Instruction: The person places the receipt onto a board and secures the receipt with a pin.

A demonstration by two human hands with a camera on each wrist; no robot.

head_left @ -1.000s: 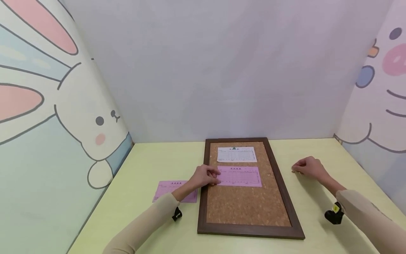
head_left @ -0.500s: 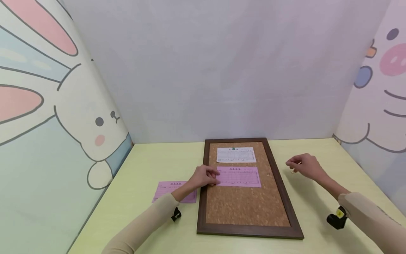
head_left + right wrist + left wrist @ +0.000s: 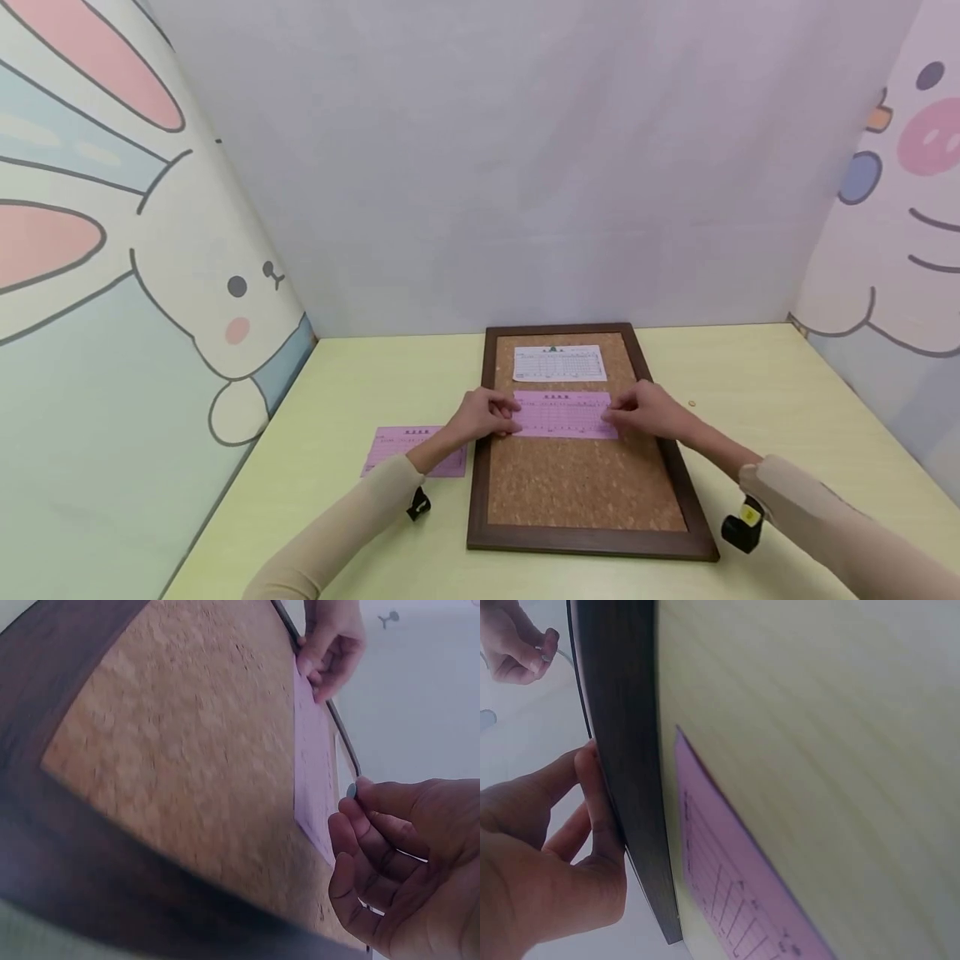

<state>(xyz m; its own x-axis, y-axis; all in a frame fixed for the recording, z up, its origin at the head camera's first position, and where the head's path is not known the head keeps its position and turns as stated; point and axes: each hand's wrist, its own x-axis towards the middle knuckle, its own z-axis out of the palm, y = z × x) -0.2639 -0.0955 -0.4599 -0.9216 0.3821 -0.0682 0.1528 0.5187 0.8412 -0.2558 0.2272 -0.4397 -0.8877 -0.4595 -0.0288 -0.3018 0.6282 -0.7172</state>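
Observation:
On the cork board (image 3: 585, 492) lies a pink printed slip (image 3: 562, 415), below a white printed slip (image 3: 558, 365). My left hand (image 3: 486, 414) rests on the left end of the pink slip, its fingertips pressing there. At the slip's right end, my right hand (image 3: 651, 410) pinches a small round-headed thumbtack (image 3: 352, 791) between thumb and index finger. The tack's disc shows in the right wrist view; its point is hidden. A green spot (image 3: 553, 348) sits at the white slip's top edge.
A second pink slip (image 3: 386, 446) lies on the table left of the board, partly behind my left forearm. One small gold-coloured piece (image 3: 692, 403) lies on the table to the right. The board has a raised dark wooden frame (image 3: 592, 543).
My right hand has lifted the thumbtack from the table on the right and moved left to the pink slip's right end. My left hand stays in place.

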